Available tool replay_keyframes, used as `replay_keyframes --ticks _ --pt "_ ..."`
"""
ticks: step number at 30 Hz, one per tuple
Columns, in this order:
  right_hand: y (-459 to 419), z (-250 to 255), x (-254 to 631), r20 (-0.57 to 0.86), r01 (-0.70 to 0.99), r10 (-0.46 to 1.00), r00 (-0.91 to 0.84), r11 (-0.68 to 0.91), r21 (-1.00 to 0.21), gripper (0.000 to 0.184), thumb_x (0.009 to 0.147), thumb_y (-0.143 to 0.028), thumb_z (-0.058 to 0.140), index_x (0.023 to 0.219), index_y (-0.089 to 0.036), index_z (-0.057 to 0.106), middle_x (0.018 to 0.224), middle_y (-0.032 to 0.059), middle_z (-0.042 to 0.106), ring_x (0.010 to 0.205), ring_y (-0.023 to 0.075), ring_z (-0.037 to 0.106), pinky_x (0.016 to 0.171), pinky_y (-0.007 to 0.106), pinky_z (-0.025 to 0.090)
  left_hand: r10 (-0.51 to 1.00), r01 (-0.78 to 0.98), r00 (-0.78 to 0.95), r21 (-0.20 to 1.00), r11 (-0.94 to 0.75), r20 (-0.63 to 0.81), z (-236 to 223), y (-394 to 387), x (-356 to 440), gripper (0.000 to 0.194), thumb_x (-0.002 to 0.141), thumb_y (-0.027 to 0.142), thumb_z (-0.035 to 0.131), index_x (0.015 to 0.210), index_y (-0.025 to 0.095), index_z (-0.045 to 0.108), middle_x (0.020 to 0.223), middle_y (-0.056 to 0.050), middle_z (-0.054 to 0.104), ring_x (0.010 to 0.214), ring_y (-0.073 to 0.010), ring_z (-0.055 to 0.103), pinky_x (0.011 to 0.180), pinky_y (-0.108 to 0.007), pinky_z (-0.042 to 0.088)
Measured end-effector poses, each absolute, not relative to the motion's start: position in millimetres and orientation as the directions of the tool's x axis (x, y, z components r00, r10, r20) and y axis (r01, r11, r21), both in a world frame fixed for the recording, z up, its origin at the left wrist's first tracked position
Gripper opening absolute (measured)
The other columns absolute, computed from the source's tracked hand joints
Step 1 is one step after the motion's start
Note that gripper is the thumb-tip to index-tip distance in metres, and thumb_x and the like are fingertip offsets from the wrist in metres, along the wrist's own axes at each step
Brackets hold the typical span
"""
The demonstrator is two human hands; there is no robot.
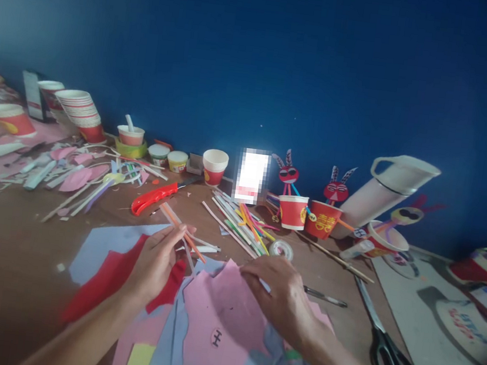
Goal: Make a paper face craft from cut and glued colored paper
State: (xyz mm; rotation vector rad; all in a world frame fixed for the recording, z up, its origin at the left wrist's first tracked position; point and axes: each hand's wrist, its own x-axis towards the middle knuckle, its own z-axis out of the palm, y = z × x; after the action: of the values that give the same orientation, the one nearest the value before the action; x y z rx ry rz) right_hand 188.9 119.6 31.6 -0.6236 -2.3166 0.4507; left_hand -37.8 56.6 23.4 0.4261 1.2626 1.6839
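Tabletop [39, 258] bears a cut pink paper [231, 320]. From that paper, the right hand [279, 284] sits at one o'clock, fingertips bunched at its upper edge; whether they grip it, I cannot tell. At eleven, the left hand [161, 255] pinches an orange straw [196, 251]. A tape roll [276, 246] lies beyond, toward one.
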Motion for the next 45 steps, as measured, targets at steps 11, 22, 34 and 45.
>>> replay_keyframes --ticks 11,22,34,45 --pt "94 27 185 0.245 0.328 0.451 -0.859 0.85 -0.413 0.013 0.087 -0.011 0.061 0.084 -0.02 0.069 0.078 -0.0002 0.071 0.075 0.0163 0.063 0.073 0.032 0.035 0.812 -0.491 -0.539 0.867 -0.086 -0.224 21 63 -45 0.029 0.064 0.037 0.083 0.078 0.015 0.072 0.07 0.002 0.065 0.059 -0.0111 0.058 0.051 -0.021 0.047" --pt "78 15 172 0.022 0.304 0.324 -0.946 0.908 -0.287 0.01 0.078 -0.011 0.068 0.08 -0.02 0.064 0.085 0.0005 0.068 0.077 0.0187 0.061 0.07 0.033 0.037 0.846 -0.469 -0.472 0.883 -0.002 -0.249 14 62 -41 0.028 0.067 0.039 0.08 0.077 0.015 0.071 0.069 0.0 0.067 0.062 -0.0122 0.061 0.054 -0.021 0.047" --pt "86 30 177 0.014 0.372 0.417 -0.909 0.824 -0.427 0.031 0.062 0.004 0.059 0.075 -0.022 0.068 0.072 -0.0072 0.075 0.062 0.01 0.07 0.055 0.015 0.046 0.854 -0.442 -0.426 0.892 0.091 -0.298 12 58 -38 0.026 0.071 0.038 0.077 0.082 0.016 0.069 0.065 0.003 0.062 0.051 -0.0105 0.057 0.051 -0.022 0.047" --pt "134 66 206 0.041 0.459 0.637 -0.77 0.597 -0.658 0.023 0.08 -0.003 0.056 0.085 -0.023 0.067 0.079 -0.0051 0.074 0.071 0.0108 0.069 0.064 0.017 0.052 0.887 -0.415 -0.346 0.898 0.149 -0.307 10 56 -35 0.031 0.074 0.046 0.075 0.082 0.016 0.068 0.062 0.003 0.061 0.053 -0.0116 0.055 0.052 -0.022 0.047"
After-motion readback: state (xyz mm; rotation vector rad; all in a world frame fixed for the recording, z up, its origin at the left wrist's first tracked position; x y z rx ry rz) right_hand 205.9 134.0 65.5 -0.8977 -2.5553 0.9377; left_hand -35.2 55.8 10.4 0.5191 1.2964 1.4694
